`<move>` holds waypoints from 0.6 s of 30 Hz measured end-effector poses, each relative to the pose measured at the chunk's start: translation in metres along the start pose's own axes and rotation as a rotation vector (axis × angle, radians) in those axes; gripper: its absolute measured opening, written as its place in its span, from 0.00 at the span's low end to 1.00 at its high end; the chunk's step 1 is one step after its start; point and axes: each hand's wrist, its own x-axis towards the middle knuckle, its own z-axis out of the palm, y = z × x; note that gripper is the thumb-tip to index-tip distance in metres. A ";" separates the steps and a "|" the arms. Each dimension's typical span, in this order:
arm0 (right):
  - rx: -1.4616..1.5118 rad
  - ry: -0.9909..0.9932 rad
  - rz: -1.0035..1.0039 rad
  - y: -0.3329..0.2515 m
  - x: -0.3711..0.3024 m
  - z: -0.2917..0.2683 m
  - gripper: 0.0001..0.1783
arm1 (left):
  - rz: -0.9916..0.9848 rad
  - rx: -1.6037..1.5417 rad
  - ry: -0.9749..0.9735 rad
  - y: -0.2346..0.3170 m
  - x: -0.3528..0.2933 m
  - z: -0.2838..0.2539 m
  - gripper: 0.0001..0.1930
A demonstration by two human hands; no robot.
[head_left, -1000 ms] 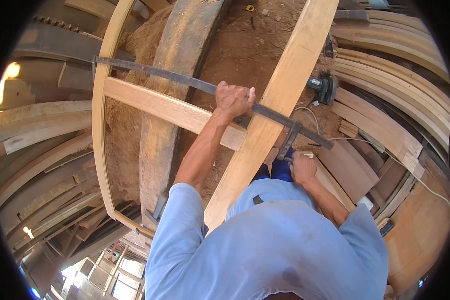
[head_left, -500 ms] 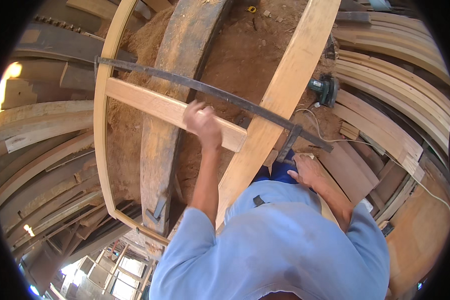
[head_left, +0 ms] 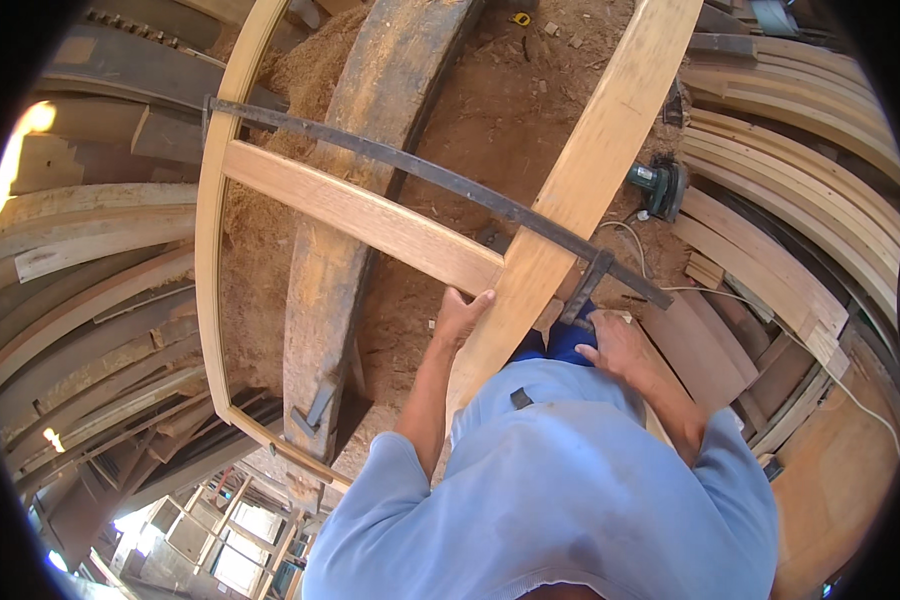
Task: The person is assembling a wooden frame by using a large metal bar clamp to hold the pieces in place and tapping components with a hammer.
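Note:
A wooden frame joins a wide pale stile (head_left: 610,130), a shorter crossrail (head_left: 360,215) and a narrow grooved stile (head_left: 209,260). Across it, beside the crossrail, lies a dark metal bar clamp (head_left: 400,163). Its jaw (head_left: 592,283) stands at the wide stile's outer edge. My left hand (head_left: 455,322) grips the wide stile's inner edge just below the crossrail's end, thumb on top and some fingers hidden beneath. My right hand (head_left: 618,345) is closed at the clamp's screw end, close to my waist; the handle inside it is mostly hidden.
A thick weathered beam (head_left: 320,290) supports the frame above a floor (head_left: 510,110) of dirt and sawdust. Stacked boards (head_left: 800,150) line the right, with more lumber (head_left: 100,230) at left. A green power tool (head_left: 658,187) with a pale cord sits by the right stack.
My left hand has come down from above the crossrail to the wide stile's edge below the joint. My right hand stays at the clamp's end. The view has shifted slightly.

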 end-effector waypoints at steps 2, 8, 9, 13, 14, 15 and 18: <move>0.015 -0.057 0.208 -0.003 0.010 0.007 0.29 | 0.058 -0.067 -0.022 0.002 0.000 0.003 0.35; 0.210 -0.553 0.078 0.032 0.043 -0.001 0.24 | 0.111 -0.050 -0.015 -0.001 0.002 0.006 0.34; 0.304 -0.707 0.073 0.035 0.047 -0.007 0.24 | 0.123 -0.056 -0.037 -0.003 0.004 0.005 0.34; 0.237 -0.162 -0.034 0.041 0.023 0.030 0.23 | 0.066 0.025 0.040 -0.002 0.000 0.006 0.33; 0.098 0.007 -0.027 0.011 0.006 0.018 0.23 | 0.053 0.003 0.039 -0.005 0.001 0.006 0.33; -0.039 0.180 -0.023 -0.004 -0.002 0.011 0.23 | 0.045 -0.018 0.040 -0.005 0.002 0.007 0.33; -0.074 0.091 0.153 0.007 0.007 0.034 0.25 | 0.039 -0.004 0.049 0.009 -0.004 0.011 0.33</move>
